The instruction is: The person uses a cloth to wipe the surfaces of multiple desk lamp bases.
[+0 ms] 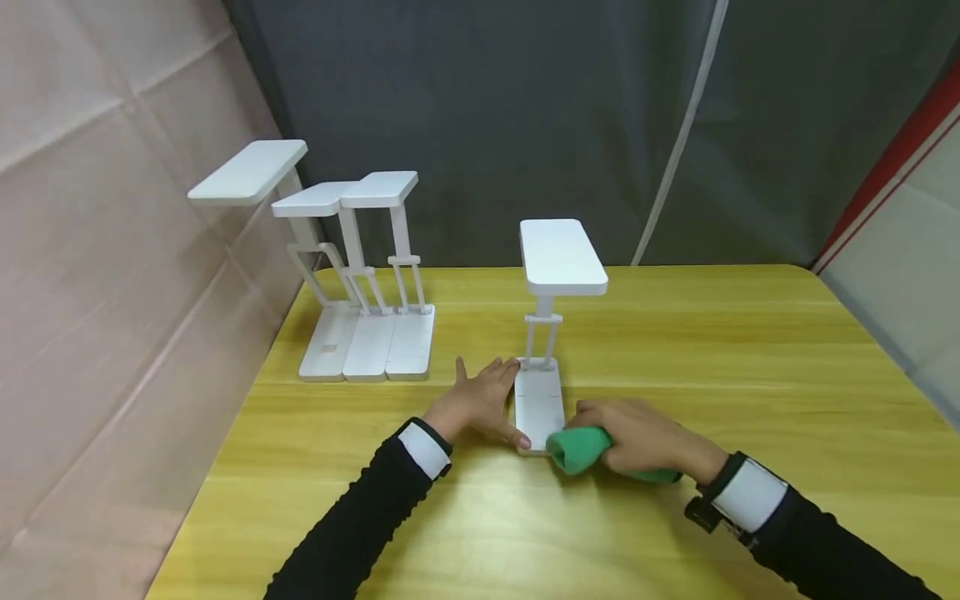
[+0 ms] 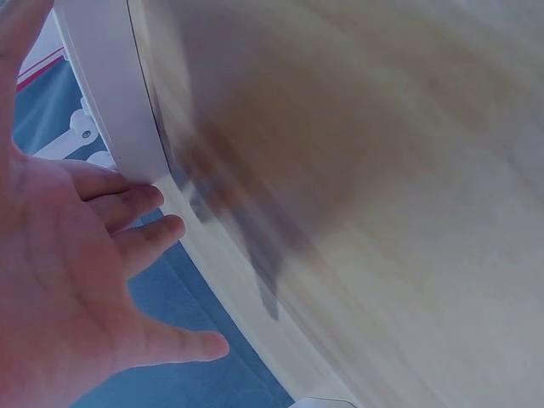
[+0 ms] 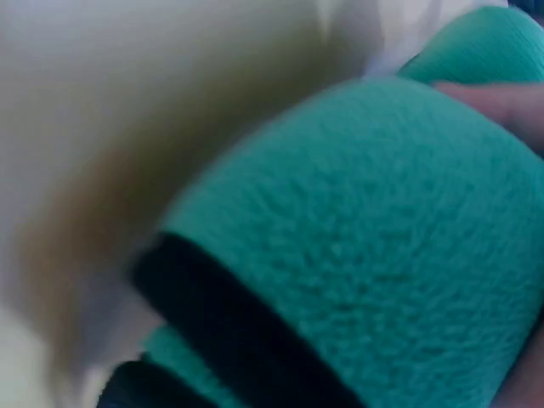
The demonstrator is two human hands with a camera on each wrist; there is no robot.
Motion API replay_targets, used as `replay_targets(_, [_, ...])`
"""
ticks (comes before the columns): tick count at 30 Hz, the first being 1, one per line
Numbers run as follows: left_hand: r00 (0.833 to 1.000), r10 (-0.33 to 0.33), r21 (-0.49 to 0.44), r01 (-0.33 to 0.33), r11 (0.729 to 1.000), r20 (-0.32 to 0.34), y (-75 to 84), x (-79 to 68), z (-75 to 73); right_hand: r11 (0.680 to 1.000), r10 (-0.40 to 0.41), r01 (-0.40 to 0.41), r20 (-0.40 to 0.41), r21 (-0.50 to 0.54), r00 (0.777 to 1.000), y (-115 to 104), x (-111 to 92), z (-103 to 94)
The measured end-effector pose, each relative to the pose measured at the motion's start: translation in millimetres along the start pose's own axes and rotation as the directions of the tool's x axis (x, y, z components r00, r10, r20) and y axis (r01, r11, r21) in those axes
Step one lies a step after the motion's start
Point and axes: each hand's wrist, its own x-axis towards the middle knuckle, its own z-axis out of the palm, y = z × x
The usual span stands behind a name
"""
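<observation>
Right hand (image 1: 637, 432) grips cloth (image 1: 576, 452), left hand (image 1: 480, 404) splayed against stand (image 1: 561, 258), three stands (image 1: 369, 337) farther left

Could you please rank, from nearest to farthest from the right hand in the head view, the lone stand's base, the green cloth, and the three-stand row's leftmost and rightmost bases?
1. Green cloth, in the grip of the right hand.
2. Lone stand's base, left of the cloth.
3. Rightmost base, farther left.
4. Leftmost base, farthest left.
</observation>
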Motion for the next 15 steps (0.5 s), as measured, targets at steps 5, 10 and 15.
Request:
replay_targets(5, [1.0, -0.006, -0.018, 0.006, 1.0, 0.009, 0.0, -2.1, -1.2, 0.957, 0.213, -0.245, -0.196, -0.157, 0.957, 38, 34, -11.5])
replay_targets(10, [1.0, -0.005, -0.036, 0.006, 0.999, 0.018, 2.5, -5.9, 4.3, 0.892, 0.235, -0.294, -0.204, -0.344, 0.95, 64, 61, 7.7])
replay_targets(15, [1.0, -0.003, -0.012, 0.003, 1.0, -0.004, 3.9, -4.7, -0.9, 0.893, 0.108, -0.167, -0.161, -0.418, 0.981, 62, 62, 8.2])
